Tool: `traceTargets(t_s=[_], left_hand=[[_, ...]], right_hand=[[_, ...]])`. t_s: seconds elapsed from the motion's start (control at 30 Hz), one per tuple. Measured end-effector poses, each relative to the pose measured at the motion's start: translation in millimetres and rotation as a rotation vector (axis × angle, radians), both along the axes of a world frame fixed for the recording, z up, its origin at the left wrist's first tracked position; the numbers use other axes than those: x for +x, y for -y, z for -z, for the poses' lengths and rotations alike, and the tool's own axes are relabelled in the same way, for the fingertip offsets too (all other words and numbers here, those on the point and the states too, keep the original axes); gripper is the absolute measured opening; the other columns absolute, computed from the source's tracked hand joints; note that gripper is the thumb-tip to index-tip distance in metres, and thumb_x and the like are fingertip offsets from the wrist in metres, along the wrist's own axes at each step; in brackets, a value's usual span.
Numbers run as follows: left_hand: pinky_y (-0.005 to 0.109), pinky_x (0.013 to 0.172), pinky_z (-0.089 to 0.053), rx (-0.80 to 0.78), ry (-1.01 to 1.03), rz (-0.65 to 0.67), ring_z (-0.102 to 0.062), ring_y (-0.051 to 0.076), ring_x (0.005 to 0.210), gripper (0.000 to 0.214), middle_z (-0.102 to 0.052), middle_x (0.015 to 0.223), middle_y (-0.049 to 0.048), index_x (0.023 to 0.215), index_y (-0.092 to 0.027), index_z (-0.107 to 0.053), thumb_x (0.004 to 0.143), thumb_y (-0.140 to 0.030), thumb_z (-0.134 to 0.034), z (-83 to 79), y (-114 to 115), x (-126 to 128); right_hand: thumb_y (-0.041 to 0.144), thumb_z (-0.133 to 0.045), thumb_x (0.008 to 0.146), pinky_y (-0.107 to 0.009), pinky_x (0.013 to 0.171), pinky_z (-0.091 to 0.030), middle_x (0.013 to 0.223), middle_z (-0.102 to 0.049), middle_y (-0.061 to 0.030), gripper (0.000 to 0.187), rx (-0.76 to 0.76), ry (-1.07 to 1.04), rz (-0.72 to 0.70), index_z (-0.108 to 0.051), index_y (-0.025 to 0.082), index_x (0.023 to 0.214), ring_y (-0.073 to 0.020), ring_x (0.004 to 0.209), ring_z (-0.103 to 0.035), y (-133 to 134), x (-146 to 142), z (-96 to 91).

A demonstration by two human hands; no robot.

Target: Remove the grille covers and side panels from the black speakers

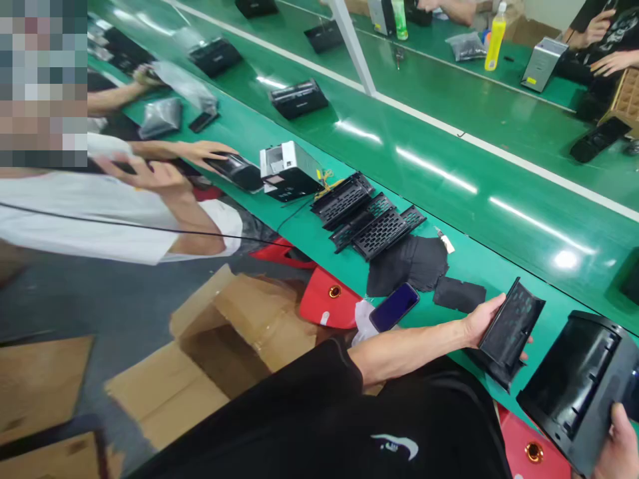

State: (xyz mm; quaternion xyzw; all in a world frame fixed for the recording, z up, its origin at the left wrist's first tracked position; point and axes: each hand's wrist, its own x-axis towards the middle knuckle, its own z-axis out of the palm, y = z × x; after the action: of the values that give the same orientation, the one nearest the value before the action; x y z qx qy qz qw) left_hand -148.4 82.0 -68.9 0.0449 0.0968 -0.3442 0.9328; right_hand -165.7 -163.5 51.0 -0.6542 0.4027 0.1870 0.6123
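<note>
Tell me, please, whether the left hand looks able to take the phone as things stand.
Probably not directly: the left hand is holding a black panel, although the phone lies uncovered near the forearm.

You wear a black short-sleeved top [259,416], its left sleeve [344,366] ending above your bare forearm [414,349]; your black clothing also bears a pale, curved swoosh-like logo [407,447] with small, unreadable lettering [392,447].

Two hands [483,324] [620,444] (wearer's), two bottles [495,43] [400,21]
</note>
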Motion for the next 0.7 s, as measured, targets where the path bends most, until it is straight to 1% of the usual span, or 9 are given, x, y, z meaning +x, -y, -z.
traceTargets(t_s=[0.07, 0.1, 0.2, 0.27, 0.3, 0.4, 0.53, 0.63, 0.7], left_hand=[[0.066, 0.097, -0.051, -0.015, 0.016, -0.003, -0.076, 0.04, 0.096, 0.086, -0.078, 0.103, 0.0198, 0.127, -0.011, -0.067, 0.088, -0.084, -0.044, 2.4, 0, 1], [0.066, 0.097, -0.051, -0.015, 0.022, -0.01, -0.076, 0.04, 0.095, 0.086, -0.078, 0.102, 0.0196, 0.127, -0.011, -0.068, 0.088, -0.084, -0.044, 2.7, 0, 2], [0.062, 0.097, -0.052, 0.001, 0.029, -0.028, -0.075, 0.038, 0.094, 0.089, -0.078, 0.102, 0.0192, 0.127, -0.01, -0.068, 0.088, -0.086, -0.042, 2.3, 1, 2], [0.06, 0.097, -0.053, 0.015, 0.018, -0.032, -0.075, 0.036, 0.091, 0.091, -0.078, 0.1, 0.0186, 0.126, -0.009, -0.069, 0.089, -0.086, -0.04, 2.1, 4, 2], [0.058, 0.097, -0.053, 0.023, 0.003, -0.035, -0.075, 0.035, 0.089, 0.091, -0.078, 0.098, 0.0179, 0.125, -0.009, -0.07, 0.089, -0.086, -0.038, 2.0, 6, 3], [0.051, 0.097, -0.054, 0.074, -0.085, -0.072, -0.073, 0.028, 0.078, 0.087, -0.077, 0.09, 0.0141, 0.121, -0.009, -0.071, 0.092, -0.083, -0.037, 0.1, 14, 8], [0.039, 0.092, -0.055, 0.149, -0.175, -0.145, -0.069, 0.023, 0.076, 0.075, -0.075, 0.087, 0.0111, 0.113, -0.01, -0.074, 0.094, -0.077, -0.045, -12.4, 27, 15], [0.038, 0.092, -0.056, 0.207, -0.163, -0.154, -0.068, 0.024, 0.079, 0.07, -0.073, 0.09, 0.0112, 0.103, -0.014, -0.076, 0.089, -0.079, -0.052, -27.2, 34, 17], [0.04, 0.096, -0.056, 0.286, -0.102, -0.209, -0.07, 0.026, 0.086, 0.068, -0.073, 0.094, 0.0103, 0.102, -0.021, -0.076, 0.083, -0.083, -0.056, -36.5, 37, 18]], right_hand=[[0.068, -0.081, 0.061, -0.065, 0.084, -0.063, 0.095, -0.079, -0.0078, 0.107, 0.029, -0.024, 0.045, -0.053, 0.025, 0.155, -0.0437, 0.087, -0.075, -9, 7, -10.6], [0.065, -0.081, 0.064, -0.06, 0.082, -0.064, 0.097, -0.079, -0.0066, 0.103, 0.039, -0.014, 0.039, -0.053, 0.025, 0.154, -0.0405, 0.085, -0.076, -15, 10, -16.0], [0.06, -0.081, 0.073, -0.043, 0.07, -0.065, 0.121, -0.075, -0.005, 0.093, 0.021, 0.136, -0.111, -0.05, 0.031, 0.155, -0.0321, 0.09, -0.074, -35, 17, -28.5], [0.059, -0.082, 0.074, -0.035, 0.067, -0.062, 0.136, -0.067, -0.0044, 0.093, -0.046, 0.237, -0.202, -0.048, 0.035, 0.157, -0.0301, 0.099, -0.072, -47, 21, -33.2], [0.06, -0.082, 0.074, -0.034, 0.068, -0.061, 0.141, -0.064, -0.0047, 0.095, -0.078, 0.26, -0.238, -0.046, 0.035, 0.159, -0.0308, 0.104, -0.07, -51, 23, -34.9], [0.064, -0.079, 0.078, -0.037, 0.079, -0.061, 0.15, -0.056, -0.0066, 0.101, -0.148, 0.27, -0.367, -0.034, 0.037, 0.164, -0.0334, 0.117, -0.065, -61, 31, -39.0], [0.071, -0.073, 0.084, -0.043, 0.087, -0.059, 0.146, -0.056, -0.0116, 0.107, -0.244, 0.267, -0.538, -0.02, 0.033, 0.168, -0.0352, 0.118, -0.064, -74, 41, -46.3], [0.075, -0.071, 0.084, -0.046, 0.093, -0.057, 0.149, -0.051, -0.0153, 0.109, -0.325, 0.286, -0.589, -0.019, 0.031, 0.169, -0.0372, 0.124, -0.061, -87, 45, -54.0], [0.077, -0.069, 0.083, -0.048, 0.095, -0.055, 0.151, -0.049, -0.0161, 0.109, -0.397, 0.295, -0.616, -0.019, 0.032, 0.169, -0.0383, 0.126, -0.061, -94, 46, -59.0]])
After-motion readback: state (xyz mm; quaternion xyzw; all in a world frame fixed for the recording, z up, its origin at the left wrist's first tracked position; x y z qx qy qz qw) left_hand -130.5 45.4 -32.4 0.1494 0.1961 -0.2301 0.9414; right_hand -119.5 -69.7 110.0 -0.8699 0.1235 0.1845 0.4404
